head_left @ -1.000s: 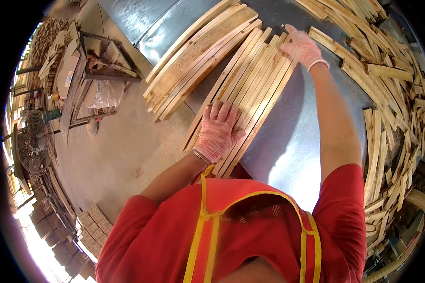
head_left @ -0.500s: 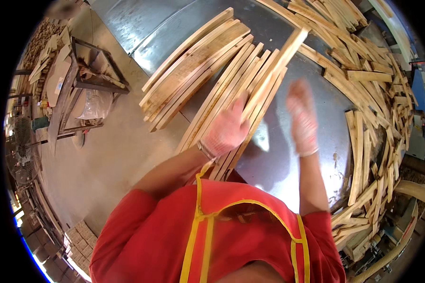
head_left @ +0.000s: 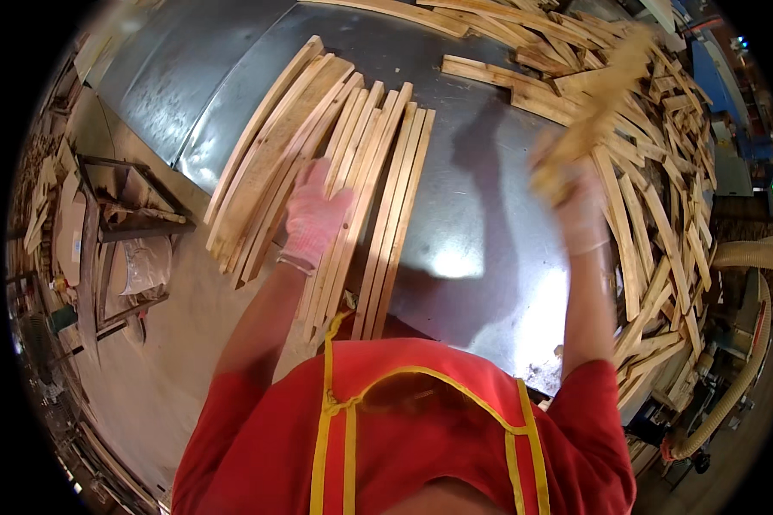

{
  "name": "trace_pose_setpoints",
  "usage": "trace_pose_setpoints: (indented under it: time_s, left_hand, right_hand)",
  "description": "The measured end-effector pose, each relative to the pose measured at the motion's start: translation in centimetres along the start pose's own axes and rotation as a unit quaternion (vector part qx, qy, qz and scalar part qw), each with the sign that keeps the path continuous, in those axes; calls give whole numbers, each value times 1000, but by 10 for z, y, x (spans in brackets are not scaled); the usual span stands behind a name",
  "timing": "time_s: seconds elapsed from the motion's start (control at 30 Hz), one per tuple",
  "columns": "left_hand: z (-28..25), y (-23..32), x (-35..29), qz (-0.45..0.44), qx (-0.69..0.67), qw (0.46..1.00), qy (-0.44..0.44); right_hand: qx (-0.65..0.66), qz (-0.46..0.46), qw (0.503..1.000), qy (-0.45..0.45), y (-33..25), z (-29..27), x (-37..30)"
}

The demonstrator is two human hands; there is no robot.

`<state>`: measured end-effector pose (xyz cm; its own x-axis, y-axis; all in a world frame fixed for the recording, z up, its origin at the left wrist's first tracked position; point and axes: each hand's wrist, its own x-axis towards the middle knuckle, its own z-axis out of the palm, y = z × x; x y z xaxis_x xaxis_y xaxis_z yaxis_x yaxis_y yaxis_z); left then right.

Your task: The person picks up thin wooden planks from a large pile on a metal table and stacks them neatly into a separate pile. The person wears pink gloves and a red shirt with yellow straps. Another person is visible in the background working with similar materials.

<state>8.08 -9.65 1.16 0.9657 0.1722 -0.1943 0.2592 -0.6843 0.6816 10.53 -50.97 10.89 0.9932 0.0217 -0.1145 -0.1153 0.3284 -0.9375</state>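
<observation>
**Left hand on the strip bundle, right hand holding a loose piece**

So the left hand [head_left: 313, 219] is lying on the strip bundle [head_left: 362, 184], toward its left side, fingers stretching forward and thumb standing wide. It isn't looking closed around anything to me.

The right hand [head_left: 581, 206] is hanging well off to the right of the bundle, gripping a wood piece [head_left: 605, 99]. Both are coming out pretty blurred, so I can't tell exactly how the fingers are sitting. That piece is slanting up and away, with the wood heap [head_left: 661, 249] showing behind it, far right of the bundle.

The bundle itself is resting on the metal surface [head_left: 455, 215]. A few separate strips [head_left: 397, 219] are lying just to its right, a gap showing at the near end. Curved boards [head_left: 270, 142] are lying just left of it, and a framed stand [head_left: 150, 230] is standing further left, well apart.
</observation>
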Motion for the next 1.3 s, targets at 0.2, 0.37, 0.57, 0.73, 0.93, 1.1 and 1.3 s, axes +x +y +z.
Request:
trace_pose_setpoints:
  time_s: [0.2, 0.37, 0.57, 0.73, 0.93, 1.1, 1.3]
  left_hand:
    - [0, -12, 22, -77, 154, 985, 7]
    - [-6, 26, 45, -121, 158, 974, -104]
    - [7, 40, 29, -176, 80, 976, -102]
    - [-39, 114, 16, -60, 49, 994, -83]
    - [-113, 186, 6, 339, -210, 902, 167]
    - [-91, 119, 21, 479, -140, 847, 182]
    - [-65, -79, 7, 327, 90, 935, -106]
  right_hand:
    - [108, -112, 971, 182, -34, -86, 87]
    - [-426, 5, 889, -166, 188, -6, 40]
    - [-429, 268, 861, -60, 186, 148, 1]
    - [-120, 135, 983, 25, 109, 163, -16]
    - [-222, -284, 924, 124, -19, 188, -22]
    - [-499, -370, 769, 148, 17, 180, -33]
    - [-805, -68, 589, -21, 231, 180, -101]
